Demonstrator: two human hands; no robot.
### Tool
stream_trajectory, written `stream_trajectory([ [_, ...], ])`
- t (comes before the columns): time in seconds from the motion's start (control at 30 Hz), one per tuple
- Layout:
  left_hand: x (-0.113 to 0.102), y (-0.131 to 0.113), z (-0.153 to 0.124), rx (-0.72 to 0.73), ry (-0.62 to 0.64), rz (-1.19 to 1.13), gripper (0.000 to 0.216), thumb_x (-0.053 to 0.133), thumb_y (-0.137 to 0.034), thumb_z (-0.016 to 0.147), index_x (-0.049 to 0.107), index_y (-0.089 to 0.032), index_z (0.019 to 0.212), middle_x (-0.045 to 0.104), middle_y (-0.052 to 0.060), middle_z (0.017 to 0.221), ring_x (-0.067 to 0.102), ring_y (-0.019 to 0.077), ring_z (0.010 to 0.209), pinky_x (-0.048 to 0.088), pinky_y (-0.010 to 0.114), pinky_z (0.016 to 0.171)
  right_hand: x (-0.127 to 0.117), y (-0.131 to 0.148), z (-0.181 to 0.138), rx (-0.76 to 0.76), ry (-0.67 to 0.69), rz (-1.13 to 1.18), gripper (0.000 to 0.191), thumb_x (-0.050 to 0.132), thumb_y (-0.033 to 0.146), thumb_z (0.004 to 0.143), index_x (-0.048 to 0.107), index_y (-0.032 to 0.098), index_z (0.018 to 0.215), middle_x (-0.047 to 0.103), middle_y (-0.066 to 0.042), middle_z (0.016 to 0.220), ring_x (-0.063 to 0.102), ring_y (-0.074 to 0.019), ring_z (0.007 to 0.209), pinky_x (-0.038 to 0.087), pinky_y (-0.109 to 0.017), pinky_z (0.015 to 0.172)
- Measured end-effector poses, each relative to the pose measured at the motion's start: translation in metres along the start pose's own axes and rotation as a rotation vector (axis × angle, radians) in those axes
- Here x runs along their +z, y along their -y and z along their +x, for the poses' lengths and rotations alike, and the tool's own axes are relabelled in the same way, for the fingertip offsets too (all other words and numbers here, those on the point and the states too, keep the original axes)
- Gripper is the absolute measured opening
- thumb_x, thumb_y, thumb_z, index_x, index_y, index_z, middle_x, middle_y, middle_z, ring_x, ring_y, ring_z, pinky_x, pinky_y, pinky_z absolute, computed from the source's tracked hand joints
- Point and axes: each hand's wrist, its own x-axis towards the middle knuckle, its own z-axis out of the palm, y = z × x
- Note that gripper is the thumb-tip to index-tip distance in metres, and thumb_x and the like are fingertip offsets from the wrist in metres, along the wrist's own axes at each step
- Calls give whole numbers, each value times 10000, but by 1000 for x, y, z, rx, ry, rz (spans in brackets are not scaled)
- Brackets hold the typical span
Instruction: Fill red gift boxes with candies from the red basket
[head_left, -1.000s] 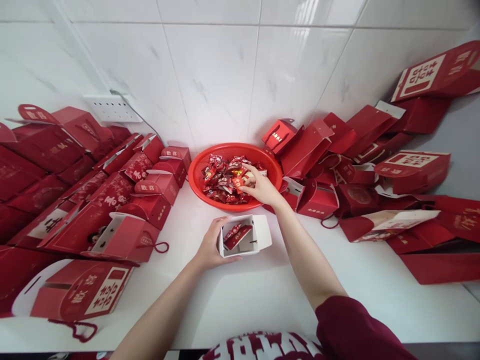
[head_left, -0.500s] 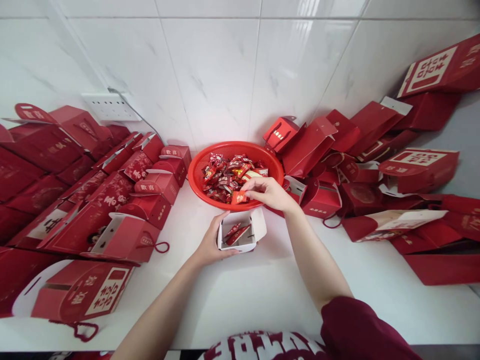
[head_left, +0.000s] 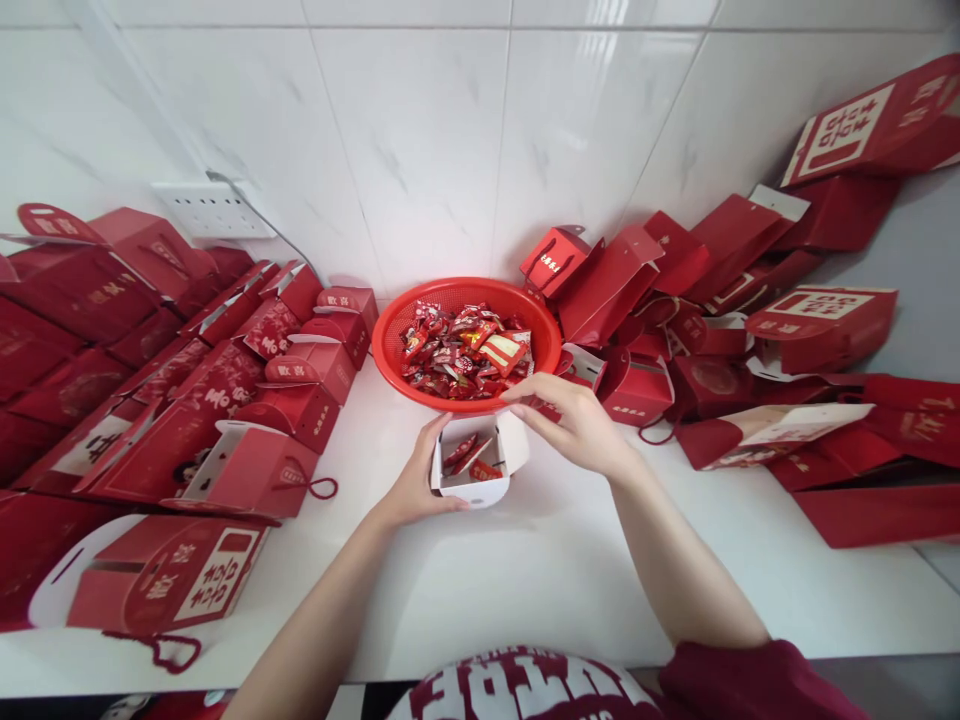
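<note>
small box (head_left: 480, 490): in front of the basket, mouth up, white inside, its flap folded out on the right; whether its base meets the counter i cannot tell
packets (head_left: 489, 470): a few red ones lying inside the small box
left hand (head_left: 420, 482): gripping the small box from its left, thumb along the near wall
right hand (head_left: 571, 425): above the flap, thumb and forefinger bent, a narrow gap between their tips
basket (head_left: 386, 365): red plastic, round, between the small box and the tiled wall (head_left: 420, 150)
sweets (head_left: 450, 360): heaped in the basket, mostly red wrappers, one paler one on the right
left-hand cartons (head_left: 262, 470): red, packed in rows, some with cord handles
right-hand cartons (head_left: 630, 390): red, loosely piled at different angles
counter (head_left: 480, 590): white, under the basket and cartons
</note>
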Motion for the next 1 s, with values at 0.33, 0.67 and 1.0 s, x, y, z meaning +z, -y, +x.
stream_trajectory([
  [0.33,-10,-3,-29,-398,-432,-210,478,547,-468,914,606,-175,1287,671,98,1245,635,311,1125,517,422,950,60,-57,-84,10,26,116,1147,646,760,766,34,262,1599,129,-148,1652,195,-378,1499,254,-590,1194],
  [0.67,16,-31,-42,101,-98,355,633,601,-335,885,405,-284,1485,242,117,1604,304,376,1445,309,543,1162,75,-46,-80,-27,74,73,927,738,473,833,185,318,1561,460,-120,1483,372,-355,1402,334,-582,1149],
  [1.0,37,-33,-24,-25,-296,206,159,479,-320,981,580,-225,1058,426,113,1433,421,297,1356,370,485,1114,110,-31,-70,330,-325,359,659,596,337,879,301,242,1461,379,-143,1489,398,-275,1395,365,-484,1161],
])
